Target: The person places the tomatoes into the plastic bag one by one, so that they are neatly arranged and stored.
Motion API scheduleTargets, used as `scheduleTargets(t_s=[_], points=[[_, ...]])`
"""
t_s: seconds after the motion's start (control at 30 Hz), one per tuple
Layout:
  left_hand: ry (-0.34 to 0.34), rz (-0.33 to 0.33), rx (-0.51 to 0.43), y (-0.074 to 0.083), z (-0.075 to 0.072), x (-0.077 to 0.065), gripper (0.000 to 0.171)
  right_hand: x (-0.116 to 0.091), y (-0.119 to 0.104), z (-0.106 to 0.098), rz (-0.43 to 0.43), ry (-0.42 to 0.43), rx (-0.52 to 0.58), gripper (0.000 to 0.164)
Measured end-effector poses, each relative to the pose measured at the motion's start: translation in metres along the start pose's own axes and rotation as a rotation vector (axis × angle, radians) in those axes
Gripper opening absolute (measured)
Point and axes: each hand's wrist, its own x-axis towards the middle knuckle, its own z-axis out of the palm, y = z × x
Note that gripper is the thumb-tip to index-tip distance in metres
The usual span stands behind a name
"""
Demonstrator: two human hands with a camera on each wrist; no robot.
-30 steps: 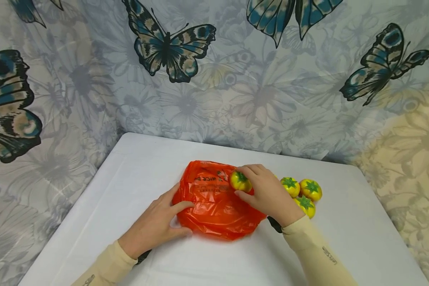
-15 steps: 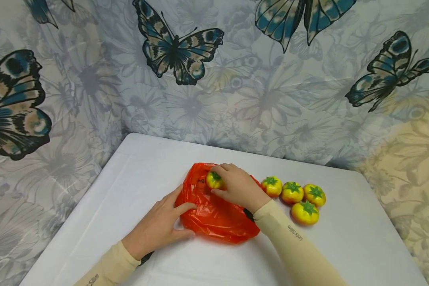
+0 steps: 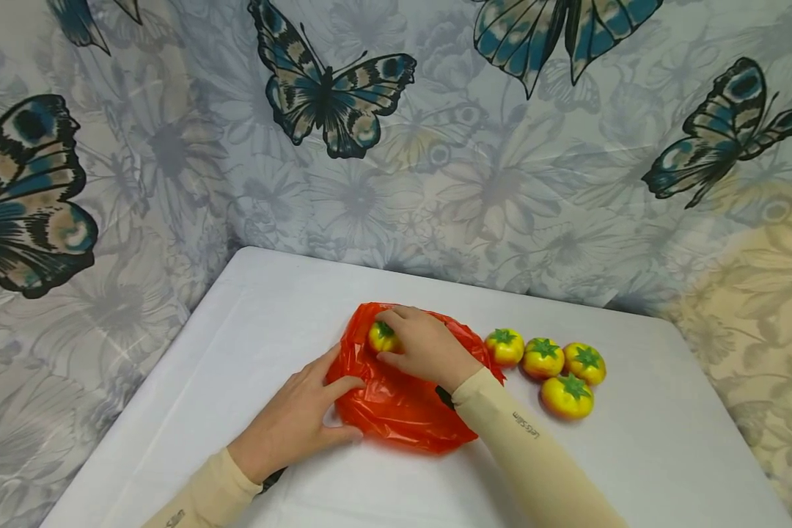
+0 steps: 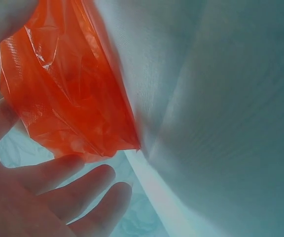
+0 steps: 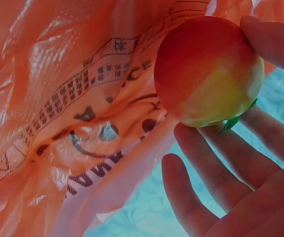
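A red plastic bag (image 3: 409,414) with dark printing lies on the white table. My right hand (image 3: 429,348) is over the bag, gripping a tomato-like fruit (image 3: 383,337) with a green star-shaped calyx. In the right wrist view, thumb and fingertips pinch this red-and-yellow fruit (image 5: 208,74) close to the printed plastic (image 5: 83,103). My left hand (image 3: 297,411) lies at the bag's left side, its fingers and thumb spread and touching the edge. From the left wrist, the loose fingers (image 4: 58,177) appear next to the wrinkled bag (image 4: 73,94).
Several similar fruits (image 3: 567,397) sit grouped to the right of the bag, one (image 3: 504,347) close to its edge. The table (image 3: 264,308) backs onto a hanging cloth (image 3: 488,183) printed with flowers and butterflies.
My right hand has carried the fruit leftward across the bag, uncovering another fruit at right. The left hand stays at the bag's left edge. The view has shifted slightly.
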Motion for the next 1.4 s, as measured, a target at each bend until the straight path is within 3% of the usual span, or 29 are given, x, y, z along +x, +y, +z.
scheduleTargets(t_s=[0.7,0.9,1.03,1.23,1.4], points=[[0.019,0.032,0.010,0.002,0.000,0.001,0.064,0.003,0.003,0.008,0.054,-0.041,-0.018,0.066],[-0.018,-0.010,-0.011,0.001,0.001,-0.001,0.066,-0.005,0.006,0.001,0.028,-0.017,0.006,0.080],[-0.060,-0.040,-0.019,0.003,0.003,0.002,0.067,-0.023,0.014,-0.013,0.065,0.019,0.031,0.083],[-0.107,-0.083,-0.034,0.007,0.004,0.005,0.066,-0.063,0.033,-0.035,0.139,0.071,0.005,0.074],[-0.081,-0.101,-0.015,0.007,0.003,0.000,0.063,-0.103,0.054,-0.042,0.179,0.150,-0.028,0.068]])
